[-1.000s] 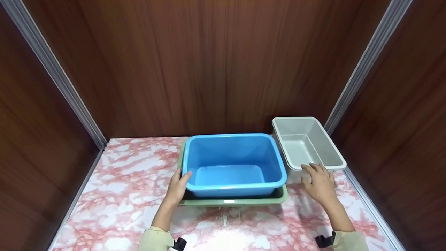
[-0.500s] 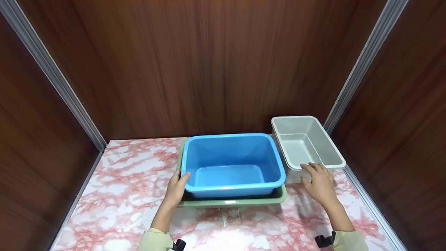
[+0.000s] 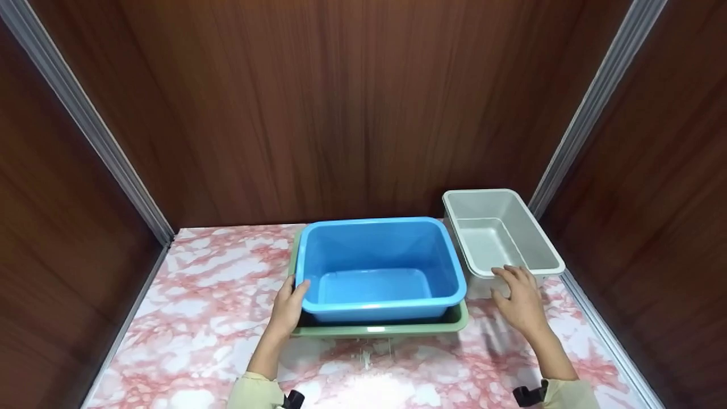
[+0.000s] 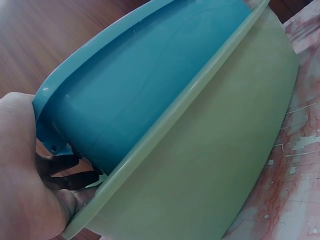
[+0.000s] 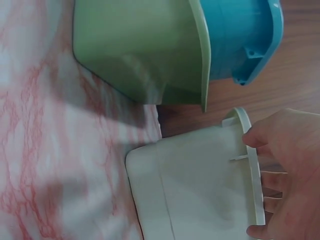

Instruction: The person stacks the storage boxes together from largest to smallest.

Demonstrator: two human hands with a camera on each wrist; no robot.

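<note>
A blue plastic basin (image 3: 375,287) sits nested inside a larger green basin (image 3: 380,329), its rim standing higher than the green one. My left hand (image 3: 288,307) grips the blue basin's left side, thumb over the rim. In the left wrist view, its fingers (image 4: 75,175) reach under that rim, into the gap between both basins. To the right stands a light grey bin (image 3: 485,247). My right hand (image 3: 521,301) holds the near rim of this grey bin; in the right wrist view, the thumb lies outside the rim and some fingers pass behind it.
The basins and bin stand on a table (image 3: 193,318) with a red and white marbled surface. A dark wood panel (image 3: 363,113) rises behind, with similar panels at both sides and metal strips in the corners.
</note>
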